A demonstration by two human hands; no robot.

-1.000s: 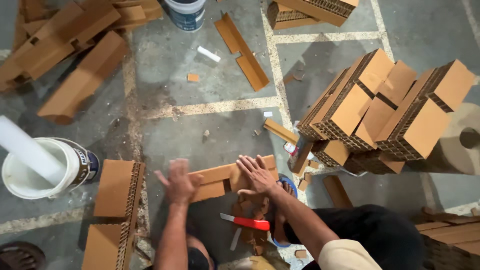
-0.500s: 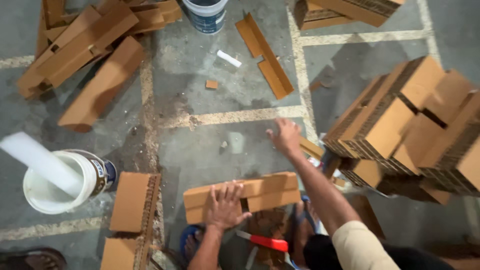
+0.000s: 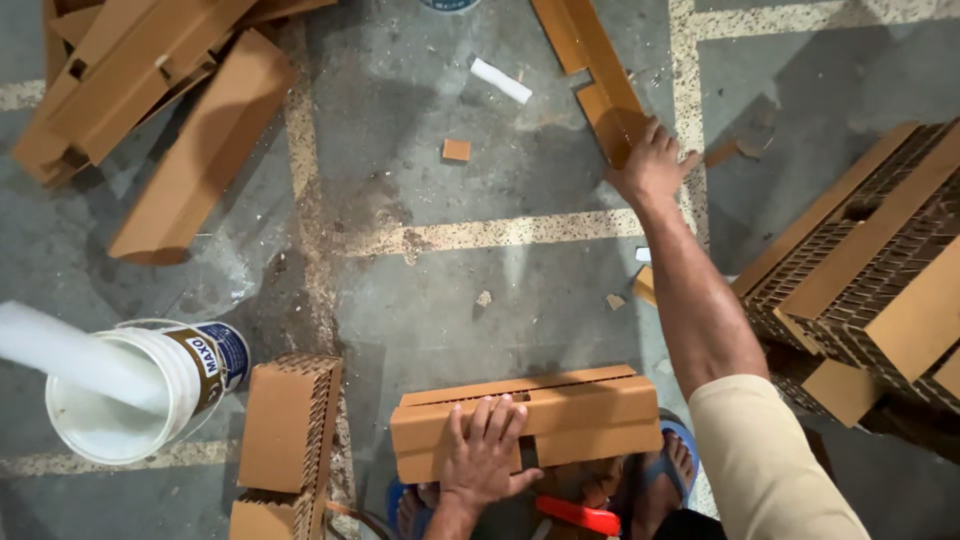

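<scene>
My left hand (image 3: 487,450) lies flat, fingers spread, on a long brown honeycomb cardboard block (image 3: 590,415) that rests on the floor in front of my feet. My right arm stretches far forward, and my right hand (image 3: 652,163) closes on the near end of a narrow brown cardboard strip (image 3: 592,62) lying on the concrete floor. A red-handled tool (image 3: 577,515) lies by my sandalled feet, under the block's near edge.
A white bucket (image 3: 120,400) of white liquid with a white stick in it stands at the left. Cardboard blocks lie beside it (image 3: 288,425). More stacks sit at the right (image 3: 870,280) and top left (image 3: 140,90). Small scraps (image 3: 456,150) dot the floor.
My right hand left the block and reached forward to the strip on the floor. My left hand stayed on the block. The view moved forward.
</scene>
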